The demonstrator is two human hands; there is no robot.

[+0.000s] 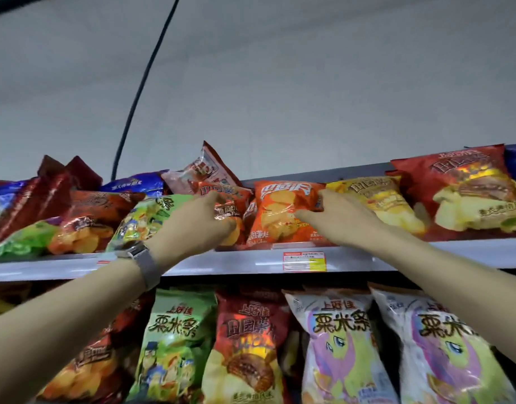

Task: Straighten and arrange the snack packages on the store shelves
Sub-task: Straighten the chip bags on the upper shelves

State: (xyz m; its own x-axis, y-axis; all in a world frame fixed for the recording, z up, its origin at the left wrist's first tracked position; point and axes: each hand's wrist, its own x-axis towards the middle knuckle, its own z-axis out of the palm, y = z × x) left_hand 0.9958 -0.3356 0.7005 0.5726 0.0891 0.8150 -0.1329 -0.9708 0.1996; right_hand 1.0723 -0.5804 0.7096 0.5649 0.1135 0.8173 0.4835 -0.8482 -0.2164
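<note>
On the top shelf (245,265), an orange chip bag (275,212) stands upright in the middle. My right hand (338,218) holds its right edge, thumb laid across the front and fingers behind. Just left of it is a darker red-orange chip bag (227,201), partly hidden. My left hand (197,221) grips that bag's left side, fingers at the top and thumb low. A crumpled pink-red bag (205,167) tilts behind them. A yellow bag (379,199) leans right of my right hand.
A large red bag (466,193) lies at the far right of the top shelf, and green (143,217) and dark red bags (46,193) lie slumped at the left. The lower shelf holds upright bags (175,345). A black cable (143,88) runs up the wall. A price label (304,261) sits on the shelf edge.
</note>
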